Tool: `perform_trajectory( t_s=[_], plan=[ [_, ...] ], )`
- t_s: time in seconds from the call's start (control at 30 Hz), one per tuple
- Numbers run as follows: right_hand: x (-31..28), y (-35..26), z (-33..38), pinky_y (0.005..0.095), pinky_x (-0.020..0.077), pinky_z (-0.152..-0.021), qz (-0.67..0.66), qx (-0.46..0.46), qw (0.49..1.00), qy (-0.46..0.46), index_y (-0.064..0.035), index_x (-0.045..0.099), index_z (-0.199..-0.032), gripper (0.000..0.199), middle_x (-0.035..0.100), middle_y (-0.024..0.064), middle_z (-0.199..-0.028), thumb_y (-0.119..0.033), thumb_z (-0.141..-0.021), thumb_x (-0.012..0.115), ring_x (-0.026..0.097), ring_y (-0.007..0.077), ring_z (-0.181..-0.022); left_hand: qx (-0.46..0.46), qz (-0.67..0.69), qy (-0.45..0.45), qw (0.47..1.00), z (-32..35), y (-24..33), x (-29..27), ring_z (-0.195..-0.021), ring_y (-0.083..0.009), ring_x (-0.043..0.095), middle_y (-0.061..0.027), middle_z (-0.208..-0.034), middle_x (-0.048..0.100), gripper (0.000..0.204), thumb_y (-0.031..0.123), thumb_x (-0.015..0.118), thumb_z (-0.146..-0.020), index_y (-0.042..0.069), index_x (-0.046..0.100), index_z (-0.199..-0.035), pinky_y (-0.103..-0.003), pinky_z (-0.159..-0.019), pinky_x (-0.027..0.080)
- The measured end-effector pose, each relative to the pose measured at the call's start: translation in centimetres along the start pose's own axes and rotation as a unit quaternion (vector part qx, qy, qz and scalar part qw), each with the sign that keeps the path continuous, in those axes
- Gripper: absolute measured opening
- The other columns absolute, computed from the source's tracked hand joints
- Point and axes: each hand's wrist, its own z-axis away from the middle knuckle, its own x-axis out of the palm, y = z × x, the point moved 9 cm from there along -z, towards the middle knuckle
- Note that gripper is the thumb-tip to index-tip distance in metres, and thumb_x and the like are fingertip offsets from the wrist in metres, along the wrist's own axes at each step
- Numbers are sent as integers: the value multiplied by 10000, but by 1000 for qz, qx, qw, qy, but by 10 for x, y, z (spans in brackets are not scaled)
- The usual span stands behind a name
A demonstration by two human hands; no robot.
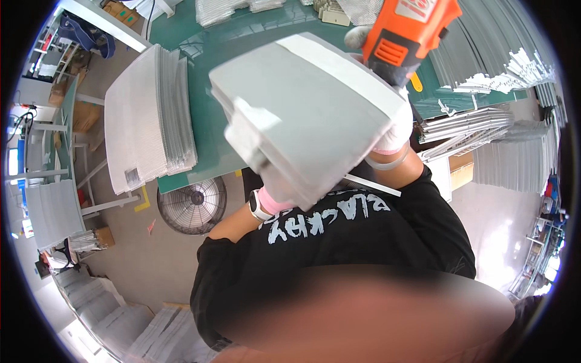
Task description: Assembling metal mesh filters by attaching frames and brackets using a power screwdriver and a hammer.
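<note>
Orange tool (404, 42) in curled right hand (398, 124)

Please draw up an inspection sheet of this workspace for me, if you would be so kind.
Surface: green table, partly covered.
Job's things: grey box between the hands; orange tool at its far right corner.
Clutter: sheet stack on the table's left; small yellow item beside the tool.
Hands: left hand at the box's near edge, right hand by its right side; both gloved, fingers mostly hidden, grips unclear.
Cables: dark cables near the view's left rim.
Surroundings: round fan left of the person.
</note>
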Motion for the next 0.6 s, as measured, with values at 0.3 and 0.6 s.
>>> perform_trajectory(
  t_s=[0.3, 0.6],
  plan=[
    [-2, 8, 1, 184, 351, -427, -37, 13, 998, -47, 42, 404, -1354, 778, 600, 51, -796, -439, -836, 731, 489, 58, -502, 30, -9, -120, 992, 6, -14, 22, -777, -308, 647, -60, -898, 665, 374, 308, 683, -770, 73, 680, -1061, -422, -688, 501],
    [-36, -71, -19, 283, 493, -780, 376, -218, 892, 127, -8, 572, -1145, 309, 625, 99, -1008, -267, -976, 575, 616, 157, -882, -14, -121, 40, 992, -52, 37, -47, -785, -262, 616, -28, -838, 628, 323, 319, 774, -693, 156, 731, -968, -438, -710, 449]
  ],
)
